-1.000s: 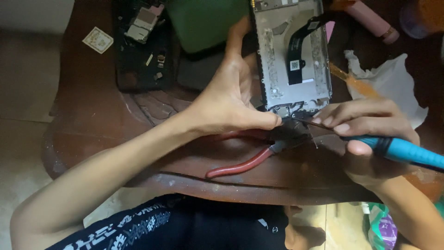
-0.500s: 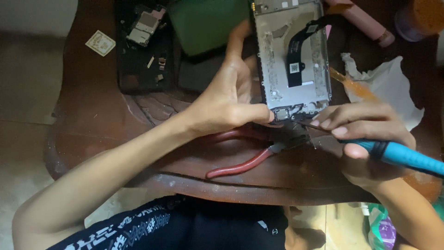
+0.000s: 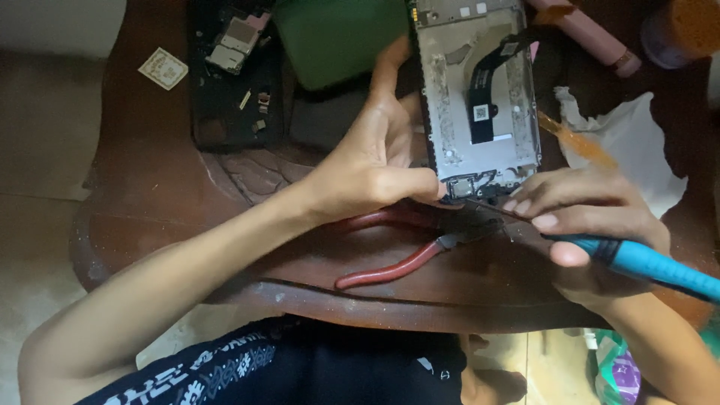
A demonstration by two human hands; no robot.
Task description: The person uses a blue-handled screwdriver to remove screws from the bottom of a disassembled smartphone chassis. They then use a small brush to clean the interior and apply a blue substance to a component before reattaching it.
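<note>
The left hand [image 3: 375, 161] pinches the lower edge of the opened phone frame [image 3: 480, 90], tilted up off the counter [image 3: 150, 210]. The right hand's [image 3: 592, 225] fingers close round a blue-handled soldering iron [image 3: 645, 262], its tip seemingly at the frame's bottom connector. A slip there could scorch the black flex cable [image 3: 487, 75] or the left thumb. Red-handled pliers [image 3: 397, 262] lie beneath.

the phone frame [image 3: 480, 97] runs off the top edge, its lower corner hidden behind the left hand [image 3: 375, 169]. the blue tool [image 3: 645, 262] leaves at the right edge; its tip is too fine to make out. the pliers [image 3: 405, 255] jaws lie in shadow under the right hand [image 3: 592, 225].
</note>
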